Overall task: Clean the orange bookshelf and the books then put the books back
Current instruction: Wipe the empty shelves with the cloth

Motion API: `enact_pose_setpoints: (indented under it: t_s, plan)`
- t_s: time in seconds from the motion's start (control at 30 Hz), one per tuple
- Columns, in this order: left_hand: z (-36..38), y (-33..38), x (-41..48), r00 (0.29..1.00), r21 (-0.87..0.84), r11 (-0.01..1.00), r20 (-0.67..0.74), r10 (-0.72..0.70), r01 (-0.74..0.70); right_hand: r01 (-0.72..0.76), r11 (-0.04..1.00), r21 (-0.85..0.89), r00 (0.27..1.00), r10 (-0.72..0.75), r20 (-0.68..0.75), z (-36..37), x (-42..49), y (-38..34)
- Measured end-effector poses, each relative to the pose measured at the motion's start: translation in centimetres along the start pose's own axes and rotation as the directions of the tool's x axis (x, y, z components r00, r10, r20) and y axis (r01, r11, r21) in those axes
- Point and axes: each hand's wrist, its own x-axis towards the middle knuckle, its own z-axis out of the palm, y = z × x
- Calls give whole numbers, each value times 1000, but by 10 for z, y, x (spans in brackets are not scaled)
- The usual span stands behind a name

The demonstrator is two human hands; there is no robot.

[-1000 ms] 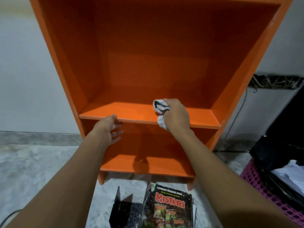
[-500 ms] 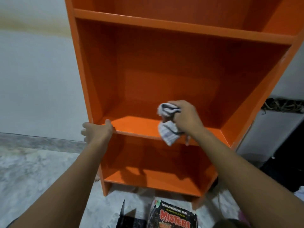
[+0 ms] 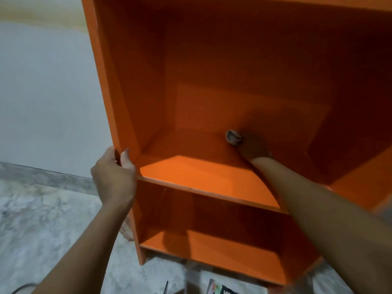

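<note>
Two bare hands at a glossy orange wooden bookshelf (image 3: 135, 81), left hand (image 3: 114, 177) at 9 o'clock gripping its left side panel's front edge, right hand (image 3: 254, 148) just past centre, deep on the middle shelf (image 3: 201, 172), clutching a small crumpled grey-white cloth (image 3: 233, 137), apparently against the back panel, dark-covered book (image 3: 221, 290) at 6 o'clock on the pale marbled floor (image 3: 42, 230)

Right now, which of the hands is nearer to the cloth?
Right. The right hand grips the cloth deep inside the orange bookshelf, near its back wall. The left hand holds the bookshelf's left front edge, well apart from the cloth.
</note>
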Motion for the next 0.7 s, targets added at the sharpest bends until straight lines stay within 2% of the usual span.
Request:
enact_pose_setpoints:
  t_s: [0.13, 0.27, 0.33, 0.43, 0.53, 0.57, 0.63, 0.67, 0.7]
  plan:
    - [-1, -3, 2, 1000, -10, 1000, 4, 29, -29, 246, 961, 123, 964, -257, 73, 53, 23, -87]
    - [0, -5, 2, 999, -34, 999, 9, 34, -33, 323, 942, 93, 940, -331, 86, 96, 40, -158]
    - [0, -6, 2, 999, -44, 998, 0, 37, -37, 338, 938, 75, 938, -343, 55, 106, 47, -171]
    - [-1, -4, 1, 999, -45, 998, 1, 35, -35, 351, 933, 83, 921, -360, 150, 97, 39, -165]
    - [-3, -4, 3, 1000, -43, 999, 21, 7, -6, 390, 892, 230, 866, -440, 238, 75, -11, -161]
    - [-4, -4, 4, 999, -35, 999, 36, -2, 3, 437, 840, 321, 810, -523, 266, 66, -35, -160]
    - [-8, -5, 10, 997, -23, 1000, 78, -15, 17, 602, 643, 474, 596, -756, 268, 49, -83, -159]
    - [-11, -6, 14, 994, -13, 999, 107, -28, 29, 659, 555, 508, 488, -829, 273, 39, -105, -159]
    - [-13, -5, 18, 988, -1, 999, 145, -45, 45, 690, 505, 519, 419, -863, 283, 29, -119, -157]
